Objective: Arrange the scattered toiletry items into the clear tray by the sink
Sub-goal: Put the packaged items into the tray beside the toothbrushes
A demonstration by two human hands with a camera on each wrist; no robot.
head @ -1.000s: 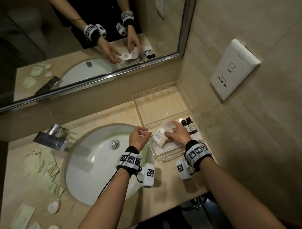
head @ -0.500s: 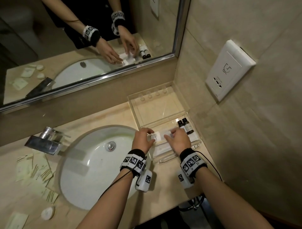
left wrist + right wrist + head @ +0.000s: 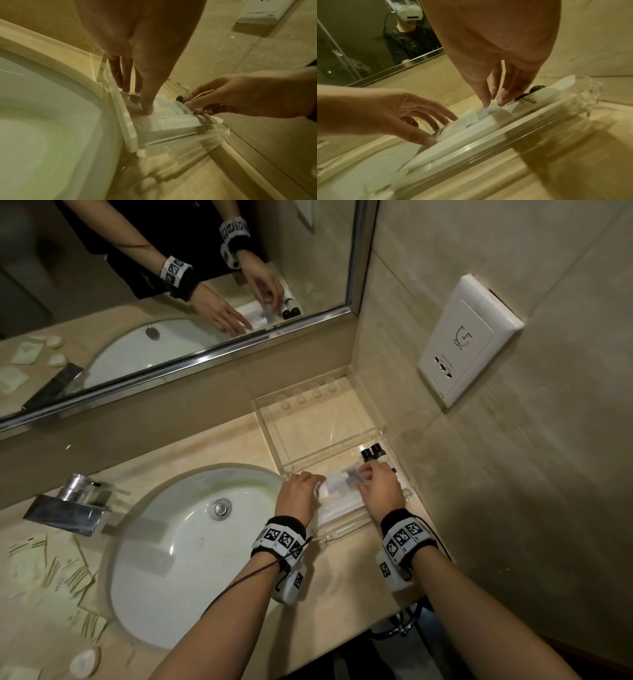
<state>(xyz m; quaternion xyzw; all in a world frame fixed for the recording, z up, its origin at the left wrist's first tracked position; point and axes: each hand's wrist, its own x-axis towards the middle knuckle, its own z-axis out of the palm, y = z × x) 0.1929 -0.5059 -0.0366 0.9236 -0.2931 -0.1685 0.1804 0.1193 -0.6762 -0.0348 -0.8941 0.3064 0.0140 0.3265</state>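
The clear tray (image 3: pixel 310 409) stands right of the sink, against the wall. Its front compartment holds flat white packets (image 3: pixel 337 487) and two dark-capped bottles (image 3: pixel 373 453) at the right end. My left hand (image 3: pixel 315 484) lies on the packets' left end; the left wrist view shows its straight fingers (image 3: pixel 126 81) and thumb pressing down on a white packet (image 3: pixel 171 121). My right hand (image 3: pixel 363 475) pinches the right end of a small white packet (image 3: pixel 481 115) between thumb and fingertips (image 3: pixel 502 100), just beside the bottles (image 3: pixel 537 88). The tray's back compartment is bare.
A white sink (image 3: pixel 171 559) with a chrome faucet (image 3: pixel 68 505) fills the counter's middle. Several pale sachets (image 3: pixel 51 577) and a round soap (image 3: pixel 85 662) lie at its left. A wall socket (image 3: pixel 469 337) and a mirror (image 3: pixel 171 268) rise behind the tray.
The white packet that both hands held tilted over the tray now lies flat in the front compartment. Both hands have come down onto it.
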